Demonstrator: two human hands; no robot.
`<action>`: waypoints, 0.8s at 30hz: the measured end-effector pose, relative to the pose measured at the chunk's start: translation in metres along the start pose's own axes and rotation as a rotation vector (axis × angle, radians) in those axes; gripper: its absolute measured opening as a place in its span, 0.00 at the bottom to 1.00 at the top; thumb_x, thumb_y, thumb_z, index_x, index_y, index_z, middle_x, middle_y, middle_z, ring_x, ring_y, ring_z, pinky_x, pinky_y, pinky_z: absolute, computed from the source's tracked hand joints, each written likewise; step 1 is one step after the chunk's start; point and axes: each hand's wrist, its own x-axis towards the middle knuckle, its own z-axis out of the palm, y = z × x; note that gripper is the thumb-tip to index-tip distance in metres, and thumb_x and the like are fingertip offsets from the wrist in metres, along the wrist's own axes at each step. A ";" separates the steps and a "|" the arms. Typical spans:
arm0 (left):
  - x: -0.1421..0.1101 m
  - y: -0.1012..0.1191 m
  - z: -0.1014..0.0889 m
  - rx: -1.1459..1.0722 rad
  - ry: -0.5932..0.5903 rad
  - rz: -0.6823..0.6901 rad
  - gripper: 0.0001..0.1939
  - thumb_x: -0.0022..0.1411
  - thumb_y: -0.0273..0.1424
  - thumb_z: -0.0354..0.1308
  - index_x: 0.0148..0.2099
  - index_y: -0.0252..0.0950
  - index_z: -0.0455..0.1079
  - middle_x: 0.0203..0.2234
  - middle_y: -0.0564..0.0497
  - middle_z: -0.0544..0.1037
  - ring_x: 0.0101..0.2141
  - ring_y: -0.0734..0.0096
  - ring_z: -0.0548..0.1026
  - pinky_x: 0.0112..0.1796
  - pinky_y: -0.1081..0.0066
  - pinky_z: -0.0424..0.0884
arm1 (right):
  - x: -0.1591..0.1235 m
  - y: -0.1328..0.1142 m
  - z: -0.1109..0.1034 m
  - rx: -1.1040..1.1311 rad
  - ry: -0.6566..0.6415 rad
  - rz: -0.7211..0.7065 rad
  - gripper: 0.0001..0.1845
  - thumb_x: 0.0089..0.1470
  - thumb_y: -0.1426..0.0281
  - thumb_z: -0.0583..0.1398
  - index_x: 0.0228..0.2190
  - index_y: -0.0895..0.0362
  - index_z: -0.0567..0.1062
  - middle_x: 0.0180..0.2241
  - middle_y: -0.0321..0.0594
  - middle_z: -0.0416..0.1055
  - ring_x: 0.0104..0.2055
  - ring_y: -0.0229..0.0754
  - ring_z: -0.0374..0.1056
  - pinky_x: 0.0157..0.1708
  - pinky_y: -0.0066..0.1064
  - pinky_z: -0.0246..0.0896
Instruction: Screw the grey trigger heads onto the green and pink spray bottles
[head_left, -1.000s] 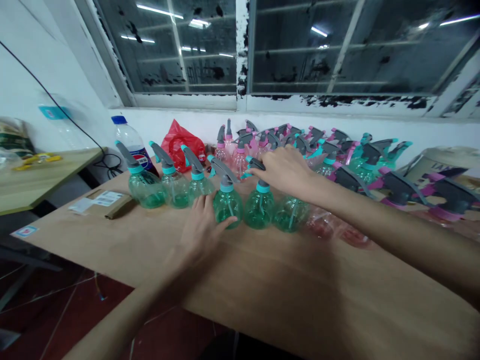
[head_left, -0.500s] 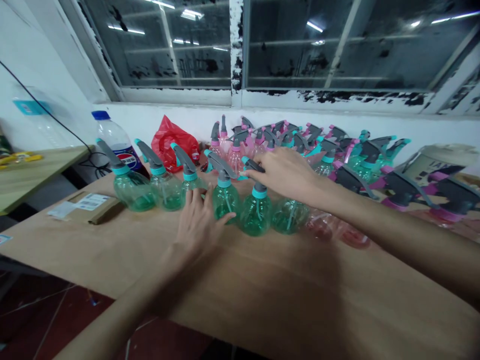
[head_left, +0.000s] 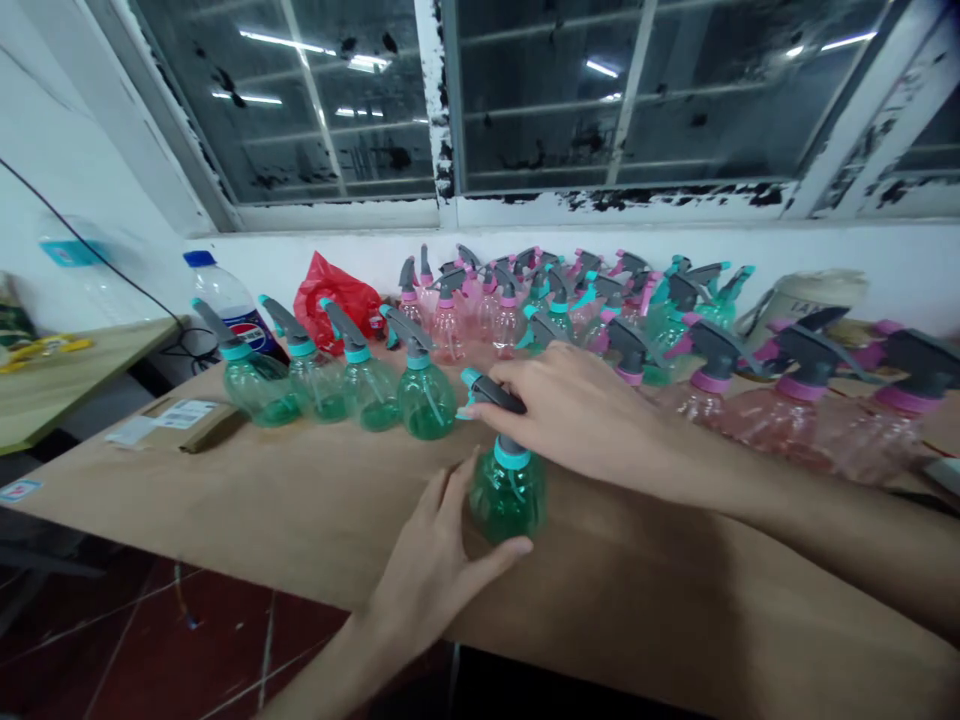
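Note:
A green spray bottle [head_left: 511, 495] with a turquoise collar stands upright near the front of the table. My right hand [head_left: 577, 400] is closed around its grey spray head from above. Low at the bottle's left side is my left hand [head_left: 442, 560], its thumb and fingers spread in a curve; whether it touches the plastic I cannot tell. Behind and to the left, more green spray bottles stand in a row, the nearest [head_left: 427, 400] just beyond my left fingertips. Pink spray bottles [head_left: 802, 415] line up to the right, partly covered by my right forearm.
Many pink and green spray bottles [head_left: 507, 325] crowd the back by the wall. At the left are a cola bottle [head_left: 244, 310], a red plastic bag [head_left: 337, 300] and a flat cardboard packet [head_left: 180, 422]. A beige container [head_left: 814, 295] stands at the back right. The table's front edge lies close below.
My right hand has drawn one green spray bottle out of the row toward the front edge. My left hand has left the row and come down beside that bottle. The view has shifted.

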 end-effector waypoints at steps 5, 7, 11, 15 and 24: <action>-0.004 0.023 0.032 -0.125 -0.061 -0.040 0.37 0.59 0.45 0.61 0.64 0.41 0.51 0.57 0.40 0.65 0.58 0.47 0.62 0.54 0.45 0.61 | -0.045 0.033 -0.015 0.277 -0.131 0.086 0.26 0.57 0.48 0.53 0.32 0.57 0.78 0.24 0.39 0.74 0.25 0.42 0.68 0.25 0.32 0.55; -0.004 0.031 0.042 -0.153 -0.068 -0.043 0.37 0.58 0.45 0.61 0.64 0.42 0.51 0.57 0.41 0.65 0.58 0.46 0.62 0.54 0.44 0.61 | -0.064 0.056 -0.014 0.463 -0.219 0.099 0.30 0.51 0.47 0.58 0.50 0.52 0.72 0.40 0.41 0.76 0.37 0.47 0.72 0.32 0.34 0.62; -0.003 0.048 0.058 -0.219 -0.089 -0.038 0.37 0.58 0.44 0.62 0.65 0.44 0.51 0.58 0.42 0.64 0.58 0.47 0.63 0.54 0.45 0.62 | -0.099 0.093 0.003 0.811 -0.319 0.082 0.55 0.39 0.54 0.69 0.63 0.45 0.50 0.62 0.42 0.58 0.60 0.56 0.58 0.54 0.44 0.58; 0.000 0.063 0.067 -0.207 -0.103 0.009 0.39 0.58 0.43 0.61 0.66 0.43 0.48 0.58 0.40 0.63 0.57 0.48 0.64 0.53 0.48 0.64 | -0.117 0.097 0.026 1.090 -0.196 0.067 0.58 0.34 0.59 0.72 0.63 0.48 0.52 0.63 0.44 0.56 0.63 0.54 0.55 0.59 0.45 0.53; -0.005 0.062 0.082 -0.121 -0.045 0.116 0.39 0.60 0.50 0.57 0.66 0.47 0.45 0.55 0.38 0.66 0.54 0.43 0.68 0.46 0.42 0.71 | -0.111 0.067 0.046 1.093 0.136 0.113 0.24 0.51 0.63 0.64 0.49 0.54 0.67 0.34 0.36 0.73 0.31 0.39 0.69 0.36 0.35 0.67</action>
